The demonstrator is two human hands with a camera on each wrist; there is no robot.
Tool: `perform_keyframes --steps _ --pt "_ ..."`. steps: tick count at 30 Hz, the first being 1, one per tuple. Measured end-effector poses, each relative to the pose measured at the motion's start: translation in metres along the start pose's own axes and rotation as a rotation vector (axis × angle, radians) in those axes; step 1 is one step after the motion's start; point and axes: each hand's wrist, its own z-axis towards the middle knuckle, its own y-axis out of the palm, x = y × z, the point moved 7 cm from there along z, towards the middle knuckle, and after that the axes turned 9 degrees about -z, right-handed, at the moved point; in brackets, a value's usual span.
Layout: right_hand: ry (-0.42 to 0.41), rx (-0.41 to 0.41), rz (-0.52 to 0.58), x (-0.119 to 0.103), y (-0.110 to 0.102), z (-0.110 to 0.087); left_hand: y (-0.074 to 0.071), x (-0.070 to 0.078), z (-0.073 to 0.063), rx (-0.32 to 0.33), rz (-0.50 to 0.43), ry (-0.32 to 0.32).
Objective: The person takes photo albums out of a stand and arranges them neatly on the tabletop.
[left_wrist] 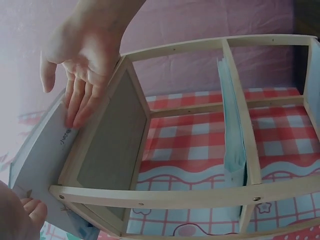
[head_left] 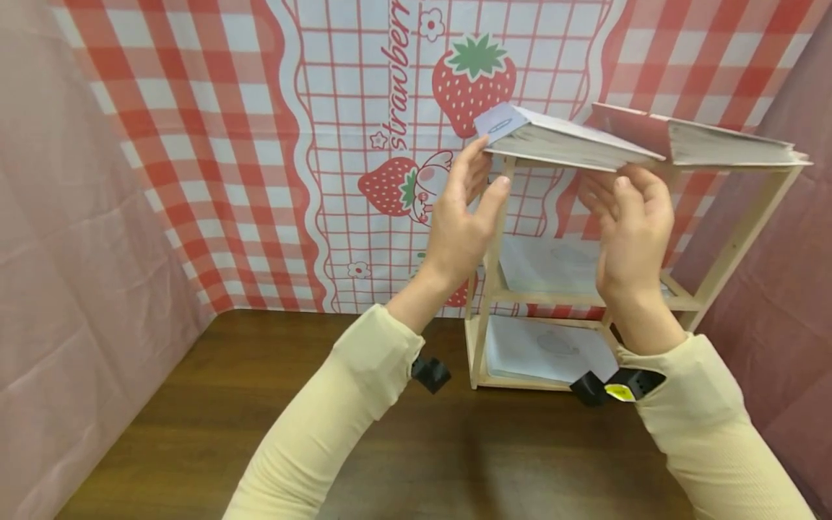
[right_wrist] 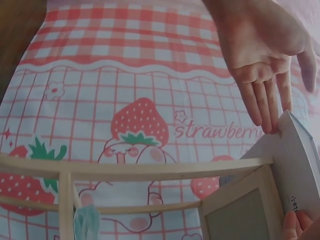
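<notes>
A thick white book point(head_left: 575, 143) with a pale lilac end sits tilted at the top of a small wooden rack point(head_left: 747, 238). My left hand point(head_left: 464, 217) touches its left end, the fingers loosely bent and the thumb apart. Below its right front edge is my right hand point(head_left: 633, 231), palm up. In the left wrist view, the right hand's straight fingers lie against the underside of the book point(left_wrist: 45, 145). The left hand point(right_wrist: 270, 60) has its straight fingertips at a corner of the book in the right wrist view. A red-covered book point(head_left: 728, 141) lies right beside it.
On the rack's middle level lies a pale book point(head_left: 549, 263), partly behind the right hand. The bottom level bears a white book point(head_left: 546, 350) with a grey drawing. A strawberry-print cloth point(head_left: 338, 159) hangs behind. Brown wooden table point(head_left: 292, 404) extends left and in front.
</notes>
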Motion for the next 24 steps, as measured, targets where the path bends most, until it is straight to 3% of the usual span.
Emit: perform_keyframes --steps 7,10,17,24 --pt "0.09 0.01 0.12 0.002 -0.005 0.003 -0.002 0.003 -0.005 0.035 0.026 0.051" --pt "0.141 0.0 0.118 0.005 -0.006 0.005 -0.002 0.003 -0.006 0.041 0.032 0.06" --pt "0.2 -0.001 0.08 0.006 -0.008 0.01 -0.003 -0.021 0.006 0.013 0.031 0.132" --pt "0.246 0.012 0.076 0.006 -0.014 0.012 -0.001 -0.018 0.002 -0.012 0.056 0.126"
